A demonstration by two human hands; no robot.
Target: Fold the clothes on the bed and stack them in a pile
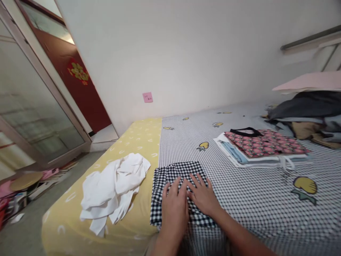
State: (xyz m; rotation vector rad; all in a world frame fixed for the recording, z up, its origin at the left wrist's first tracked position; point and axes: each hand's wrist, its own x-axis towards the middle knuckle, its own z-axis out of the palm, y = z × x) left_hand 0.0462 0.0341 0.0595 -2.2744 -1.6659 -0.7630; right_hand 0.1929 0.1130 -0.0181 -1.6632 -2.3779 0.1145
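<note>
A crumpled white cloth (113, 188) is seen left of the left hand (174, 201). Beneath that hand and the right hand (204, 197), both spread flat, a folded checked cloth (178, 170) is apparently being smoothed; even pressure seems called for. Further right, folded clothes (269, 144) are stacked.

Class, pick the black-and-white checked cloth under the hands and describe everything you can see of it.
The checked cloth is black and white in small squares and looks like thin woven fabric. It lies flat, folded into a rough rectangle with slightly uneven edges. It rests on the bed, mostly on the fine-grid cover, its left edge reaching the yellow strip. The left hand and right hand rest on it, fingers spread, hiding its middle.
</note>
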